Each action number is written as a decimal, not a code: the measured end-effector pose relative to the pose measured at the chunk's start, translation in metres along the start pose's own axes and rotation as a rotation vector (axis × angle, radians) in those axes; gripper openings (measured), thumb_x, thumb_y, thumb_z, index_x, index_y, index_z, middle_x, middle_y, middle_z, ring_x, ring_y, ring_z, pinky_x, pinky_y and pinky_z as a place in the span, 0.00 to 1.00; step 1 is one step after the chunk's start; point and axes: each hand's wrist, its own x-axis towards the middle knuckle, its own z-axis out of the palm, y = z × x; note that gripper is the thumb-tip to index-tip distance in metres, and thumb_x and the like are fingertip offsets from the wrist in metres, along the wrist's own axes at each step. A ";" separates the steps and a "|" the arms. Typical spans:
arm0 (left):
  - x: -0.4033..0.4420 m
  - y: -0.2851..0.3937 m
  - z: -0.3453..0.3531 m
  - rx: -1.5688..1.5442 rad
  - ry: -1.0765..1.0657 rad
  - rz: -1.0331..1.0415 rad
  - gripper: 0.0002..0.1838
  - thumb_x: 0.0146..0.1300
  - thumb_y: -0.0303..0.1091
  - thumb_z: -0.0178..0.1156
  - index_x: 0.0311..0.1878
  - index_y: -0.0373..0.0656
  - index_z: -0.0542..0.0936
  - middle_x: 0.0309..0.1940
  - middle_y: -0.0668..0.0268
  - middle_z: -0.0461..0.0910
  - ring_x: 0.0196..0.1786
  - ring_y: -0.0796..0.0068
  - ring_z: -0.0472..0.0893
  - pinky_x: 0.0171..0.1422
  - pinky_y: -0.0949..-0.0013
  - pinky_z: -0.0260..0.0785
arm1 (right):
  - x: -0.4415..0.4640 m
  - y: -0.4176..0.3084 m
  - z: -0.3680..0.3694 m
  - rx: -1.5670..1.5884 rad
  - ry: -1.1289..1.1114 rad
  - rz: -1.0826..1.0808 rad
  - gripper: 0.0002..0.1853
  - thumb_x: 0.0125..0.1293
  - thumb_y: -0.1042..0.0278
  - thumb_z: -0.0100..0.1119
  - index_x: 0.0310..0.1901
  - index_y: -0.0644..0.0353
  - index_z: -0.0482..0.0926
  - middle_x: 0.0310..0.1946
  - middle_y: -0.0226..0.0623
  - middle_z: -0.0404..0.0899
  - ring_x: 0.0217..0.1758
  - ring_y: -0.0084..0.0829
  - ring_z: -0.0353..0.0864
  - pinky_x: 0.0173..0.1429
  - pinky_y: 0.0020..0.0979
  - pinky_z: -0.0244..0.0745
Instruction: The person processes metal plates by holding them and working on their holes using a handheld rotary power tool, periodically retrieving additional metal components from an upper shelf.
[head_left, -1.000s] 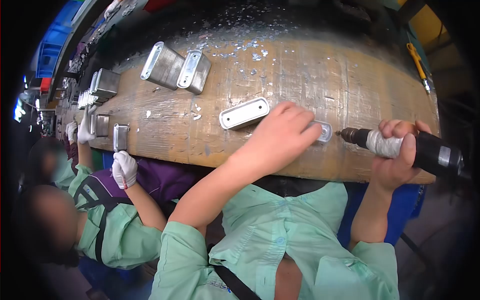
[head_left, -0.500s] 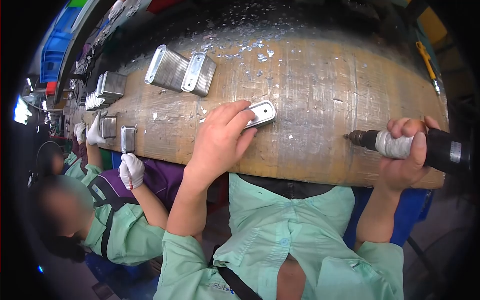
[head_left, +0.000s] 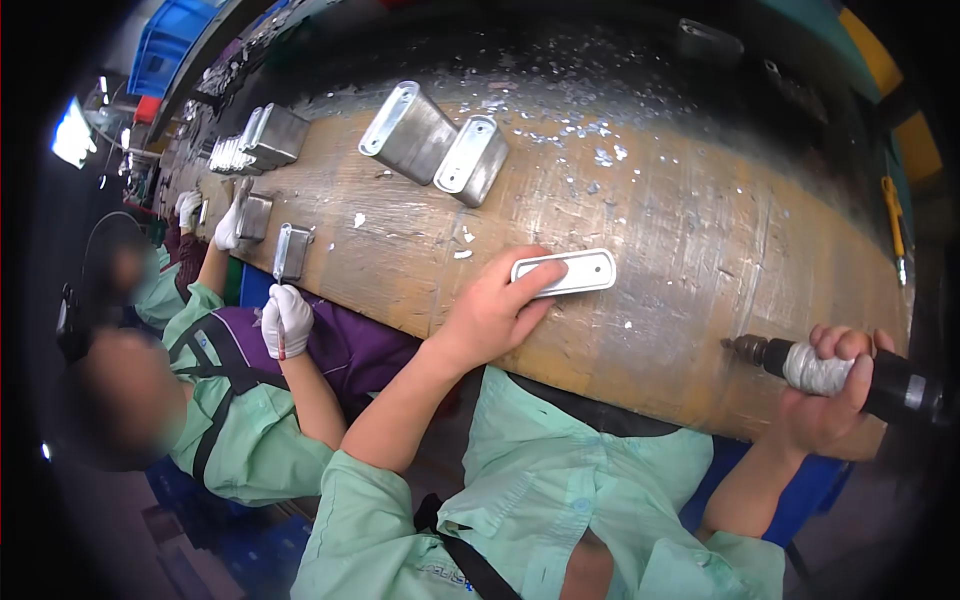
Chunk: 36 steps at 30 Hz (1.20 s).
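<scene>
My left hand (head_left: 492, 308) grips the left end of an oblong metal part (head_left: 585, 272), thumb on its pale top face, fingers behind. A dark hole shows near the part's right end. At the bench's right edge my right hand (head_left: 835, 385) is wrapped round a black power driver (head_left: 893, 388) with white tape on its neck. The driver's tip points left, low over the bench, apart from the metal part. Two ribbed metal housings (head_left: 412, 135) (head_left: 473, 165) stand side by side beyond my left hand.
Metal scraps litter the far side of the wooden bench (head_left: 680, 330). A yellow-handled tool (head_left: 893, 215) lies at the right edge. On the left, a co-worker's gloved hand (head_left: 287, 322) is near a small housing (head_left: 292, 250); more housings (head_left: 275, 135) stand behind. A blue bin (head_left: 170, 45) is at upper left.
My left hand has gone from a small clear-looking piece near the driver to the oblong part, and now grips its left end. The view has shifted; the driver stays in my right hand.
</scene>
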 end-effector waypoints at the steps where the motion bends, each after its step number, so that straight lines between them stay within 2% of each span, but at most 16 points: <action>1: -0.001 -0.001 -0.002 0.054 0.001 0.032 0.26 0.49 0.22 0.71 0.54 0.45 0.79 0.52 0.54 0.78 0.53 0.52 0.79 0.57 0.57 0.72 | 0.000 0.001 0.002 -0.015 0.000 -0.006 0.22 0.68 0.66 0.53 0.61 0.62 0.66 0.34 0.35 0.72 0.34 0.30 0.69 0.43 0.39 0.69; 4: 0.002 0.001 -0.001 0.156 0.029 0.109 0.26 0.48 0.24 0.72 0.54 0.46 0.80 0.48 0.55 0.79 0.49 0.53 0.78 0.57 0.57 0.67 | 0.001 0.004 0.006 -0.061 0.024 -0.040 0.23 0.67 0.67 0.52 0.61 0.65 0.64 0.33 0.36 0.71 0.32 0.30 0.69 0.41 0.38 0.69; 7: 0.002 0.007 -0.005 0.187 0.008 0.099 0.26 0.49 0.24 0.72 0.55 0.46 0.80 0.48 0.54 0.79 0.48 0.52 0.79 0.55 0.57 0.70 | -0.002 0.001 0.013 -0.110 0.036 -0.063 0.23 0.67 0.67 0.52 0.61 0.66 0.63 0.33 0.37 0.71 0.31 0.30 0.69 0.39 0.38 0.70; 13: -0.004 0.009 -0.003 0.172 0.105 0.128 0.28 0.47 0.23 0.74 0.55 0.44 0.81 0.46 0.53 0.81 0.45 0.53 0.82 0.48 0.61 0.75 | -0.007 -0.001 0.011 -0.077 0.069 -0.058 0.24 0.67 0.66 0.54 0.61 0.66 0.64 0.32 0.38 0.72 0.30 0.31 0.70 0.38 0.37 0.70; 19: 0.002 0.008 -0.031 0.253 0.257 0.089 0.29 0.47 0.22 0.74 0.56 0.42 0.81 0.47 0.51 0.82 0.47 0.54 0.84 0.51 0.62 0.76 | -0.009 -0.001 0.005 -0.041 0.072 -0.077 0.25 0.66 0.65 0.55 0.62 0.63 0.65 0.32 0.37 0.71 0.30 0.31 0.70 0.38 0.37 0.70; 20: 0.005 0.007 -0.036 0.271 0.298 0.091 0.28 0.48 0.21 0.73 0.57 0.39 0.81 0.48 0.49 0.82 0.48 0.55 0.84 0.53 0.64 0.75 | -0.009 0.000 0.004 -0.037 0.077 -0.077 0.25 0.66 0.65 0.55 0.62 0.63 0.65 0.32 0.37 0.71 0.30 0.31 0.70 0.38 0.38 0.70; 23: 0.019 -0.002 -0.054 0.328 0.424 0.016 0.27 0.52 0.20 0.71 0.58 0.35 0.79 0.50 0.51 0.83 0.50 0.62 0.84 0.55 0.67 0.74 | -0.009 0.003 0.001 -0.025 0.084 -0.084 0.25 0.66 0.64 0.55 0.62 0.63 0.65 0.32 0.36 0.72 0.31 0.32 0.71 0.38 0.38 0.71; 26: 0.032 -0.024 -0.061 0.223 0.558 -0.063 0.26 0.56 0.20 0.69 0.60 0.33 0.77 0.53 0.55 0.83 0.53 0.69 0.82 0.58 0.70 0.73 | -0.008 0.006 -0.003 -0.022 0.037 -0.112 0.25 0.66 0.64 0.55 0.62 0.62 0.65 0.33 0.36 0.72 0.31 0.31 0.72 0.39 0.38 0.71; 30: 0.041 -0.037 -0.063 0.336 0.556 -0.119 0.26 0.59 0.21 0.67 0.62 0.34 0.76 0.54 0.58 0.82 0.54 0.73 0.81 0.60 0.71 0.71 | -0.010 0.004 -0.003 0.024 0.049 -0.089 0.26 0.64 0.64 0.58 0.62 0.62 0.66 0.32 0.36 0.73 0.30 0.31 0.73 0.38 0.38 0.73; 33: 0.040 -0.043 -0.053 0.306 0.543 -0.184 0.26 0.59 0.22 0.67 0.63 0.36 0.76 0.52 0.59 0.83 0.51 0.76 0.81 0.56 0.73 0.72 | -0.009 0.002 -0.003 0.045 0.072 -0.090 0.26 0.63 0.65 0.60 0.61 0.63 0.66 0.32 0.37 0.74 0.29 0.32 0.73 0.37 0.38 0.74; 36: 0.044 -0.035 -0.046 0.176 0.579 -0.293 0.26 0.55 0.26 0.70 0.60 0.38 0.79 0.49 0.57 0.85 0.48 0.70 0.84 0.54 0.68 0.74 | -0.009 0.006 -0.008 0.067 0.089 -0.098 0.26 0.63 0.65 0.61 0.61 0.63 0.66 0.32 0.37 0.74 0.29 0.32 0.74 0.37 0.39 0.75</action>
